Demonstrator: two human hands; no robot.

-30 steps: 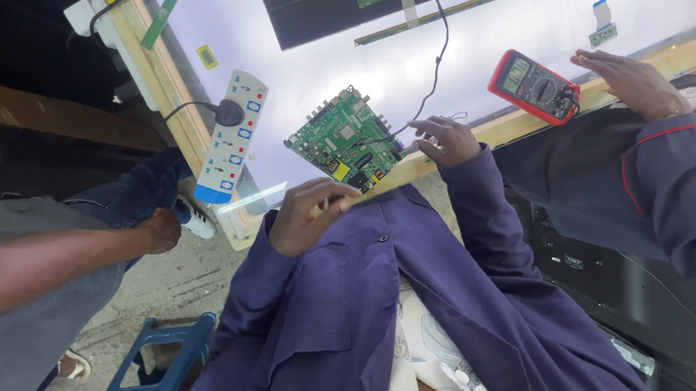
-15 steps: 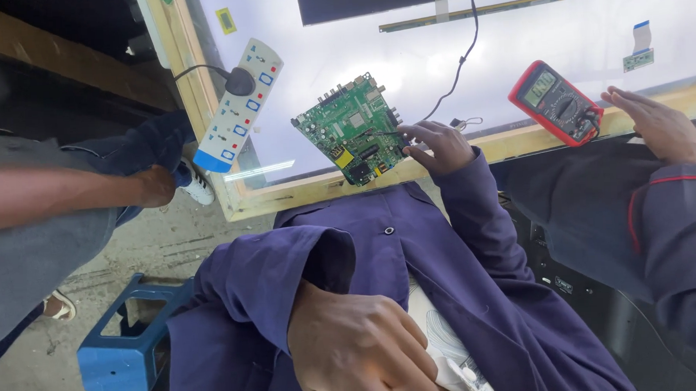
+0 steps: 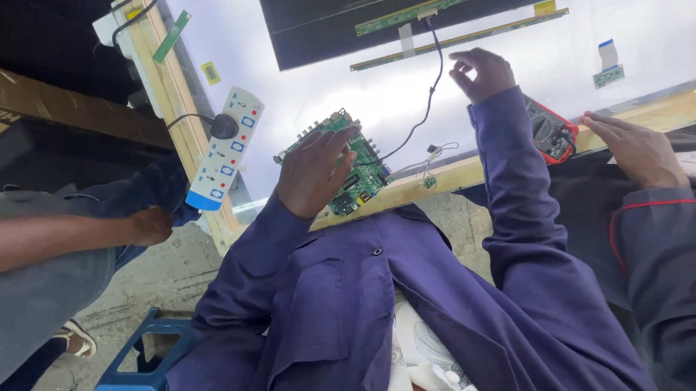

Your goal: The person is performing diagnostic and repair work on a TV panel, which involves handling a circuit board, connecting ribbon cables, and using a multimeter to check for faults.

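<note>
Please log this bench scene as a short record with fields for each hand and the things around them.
left hand: fingers spread, resting on the green circuit board
right hand: raised beside the black cable, fingers curled; contact unclear
surface: bright white panel with wooden frame
nearby: red multimeter, white power strip
others: a co-worker's hand on the frame

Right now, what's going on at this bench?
A person in a purple jacket rests the left hand on a green circuit board lying on the pale tabletop. The right hand reaches beside a thin black cable. A co-worker's hand lies next to a red multimeter.
</note>
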